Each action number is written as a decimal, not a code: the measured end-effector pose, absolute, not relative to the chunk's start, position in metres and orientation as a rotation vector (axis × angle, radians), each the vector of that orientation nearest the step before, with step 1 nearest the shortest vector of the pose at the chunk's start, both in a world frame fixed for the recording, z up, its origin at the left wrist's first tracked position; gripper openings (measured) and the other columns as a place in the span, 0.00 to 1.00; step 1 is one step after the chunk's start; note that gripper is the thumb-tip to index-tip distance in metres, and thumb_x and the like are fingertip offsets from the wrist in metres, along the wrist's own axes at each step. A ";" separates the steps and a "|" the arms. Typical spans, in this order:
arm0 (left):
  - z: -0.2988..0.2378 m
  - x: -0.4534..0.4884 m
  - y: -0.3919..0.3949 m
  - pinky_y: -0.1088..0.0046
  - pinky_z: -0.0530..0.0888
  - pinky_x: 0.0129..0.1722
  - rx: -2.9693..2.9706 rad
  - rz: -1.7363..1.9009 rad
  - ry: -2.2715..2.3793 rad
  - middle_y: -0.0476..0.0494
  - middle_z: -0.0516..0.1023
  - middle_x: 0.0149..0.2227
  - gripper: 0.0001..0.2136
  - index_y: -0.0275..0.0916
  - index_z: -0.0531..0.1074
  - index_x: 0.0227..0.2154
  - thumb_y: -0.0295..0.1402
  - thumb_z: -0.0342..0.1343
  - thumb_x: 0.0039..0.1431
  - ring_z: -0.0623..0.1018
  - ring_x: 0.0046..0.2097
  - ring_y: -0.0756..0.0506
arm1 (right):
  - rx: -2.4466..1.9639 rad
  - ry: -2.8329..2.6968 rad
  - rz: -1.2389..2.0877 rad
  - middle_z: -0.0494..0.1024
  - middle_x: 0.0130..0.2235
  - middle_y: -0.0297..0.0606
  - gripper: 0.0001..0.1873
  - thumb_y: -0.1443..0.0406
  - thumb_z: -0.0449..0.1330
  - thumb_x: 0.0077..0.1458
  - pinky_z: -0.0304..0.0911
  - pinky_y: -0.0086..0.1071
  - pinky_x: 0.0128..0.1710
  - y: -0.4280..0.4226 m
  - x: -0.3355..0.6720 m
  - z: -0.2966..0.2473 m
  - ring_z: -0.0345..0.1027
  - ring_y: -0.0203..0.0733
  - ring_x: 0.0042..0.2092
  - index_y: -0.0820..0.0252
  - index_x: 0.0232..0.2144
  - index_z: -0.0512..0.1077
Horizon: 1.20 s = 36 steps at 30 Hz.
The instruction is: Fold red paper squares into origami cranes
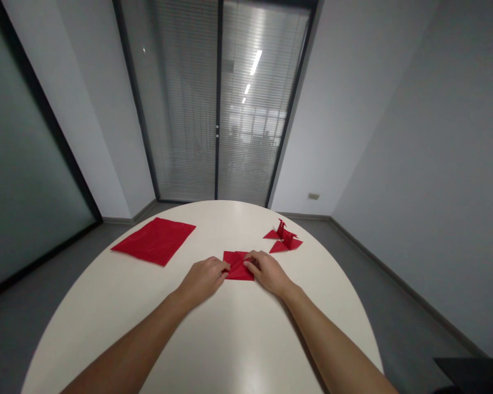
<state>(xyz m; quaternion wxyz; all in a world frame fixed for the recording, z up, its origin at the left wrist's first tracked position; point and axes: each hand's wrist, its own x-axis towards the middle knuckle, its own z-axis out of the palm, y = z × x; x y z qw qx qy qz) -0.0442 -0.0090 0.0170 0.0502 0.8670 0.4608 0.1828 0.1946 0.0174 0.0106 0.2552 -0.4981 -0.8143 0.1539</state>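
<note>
A folded piece of red paper [236, 269] lies flat on the table between my hands, with crease lines across its top. My left hand [204, 278] has its thumb and fingers closed at the paper's left edge. On the opposite side, my right hand [270, 272] pinches the paper near its upper right part, its fingers curled over that side. The right edge is partly hidden under those fingers.
Two folded red paper cranes [288, 242] stand close together at the table's back right. Red square paper [156, 241] lies flat at the back left. The round white table [230, 339] has a curved edge, and a glass partition with blinds [189, 109] rises behind it.
</note>
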 end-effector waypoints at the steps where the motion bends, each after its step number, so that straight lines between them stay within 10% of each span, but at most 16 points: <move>1: 0.017 -0.044 -0.009 0.65 0.76 0.47 2.643 0.552 1.407 0.43 0.83 0.45 0.13 0.43 0.78 0.49 0.29 0.51 0.67 0.81 0.47 0.41 | -1.359 -2.199 0.425 0.79 0.38 0.40 0.09 0.61 0.57 0.66 0.63 0.35 0.42 0.018 0.194 0.009 0.72 0.45 0.41 0.57 0.43 0.75; 21: 0.010 -0.047 -0.005 0.59 0.75 0.57 2.799 0.519 1.163 0.42 0.80 0.54 0.20 0.43 0.78 0.52 0.22 0.49 0.63 0.78 0.55 0.40 | -1.115 -2.533 0.178 0.76 0.60 0.43 0.22 0.72 0.53 0.64 0.60 0.49 0.61 0.013 0.182 0.012 0.66 0.53 0.61 0.55 0.55 0.77; 29: 0.004 -0.056 -0.011 0.52 0.61 0.68 2.780 0.375 1.114 0.35 0.66 0.68 0.24 0.35 0.63 0.66 0.35 0.48 0.69 0.61 0.70 0.36 | -1.298 -2.649 0.451 0.49 0.72 0.51 0.37 0.49 0.44 0.71 0.31 0.56 0.72 -0.003 0.178 0.008 0.39 0.53 0.74 0.64 0.72 0.50; 36: 0.024 -0.057 -0.011 0.53 0.65 0.63 2.842 0.448 1.101 0.37 0.79 0.57 0.17 0.38 0.76 0.54 0.31 0.46 0.69 0.74 0.62 0.38 | -1.344 -2.627 0.497 0.47 0.73 0.52 0.44 0.42 0.45 0.67 0.30 0.56 0.72 -0.001 0.179 0.014 0.38 0.54 0.74 0.64 0.73 0.47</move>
